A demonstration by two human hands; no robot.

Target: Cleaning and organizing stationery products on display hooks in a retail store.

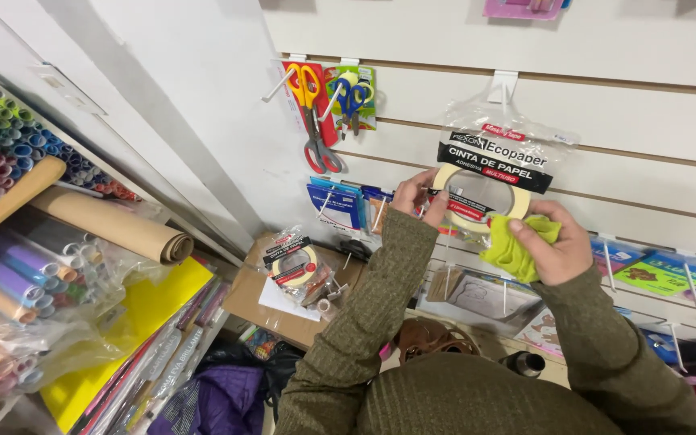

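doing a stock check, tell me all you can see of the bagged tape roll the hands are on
The tape roll is a cream ring of paper-like tape sealed in a clear, crinkled plastic bag with a black label band across it. The bag hangs upright from a white wall hook on the slatted panel. The left hand pinches its left edge. The right hand presses a yellow-green cloth against its lower right edge.

Bright even light, wide-angle edge distortion

place: stationery shop | cues: slatwall hooks [503, 80] with packaged scissors [314, 113], paper rolls [110, 221]
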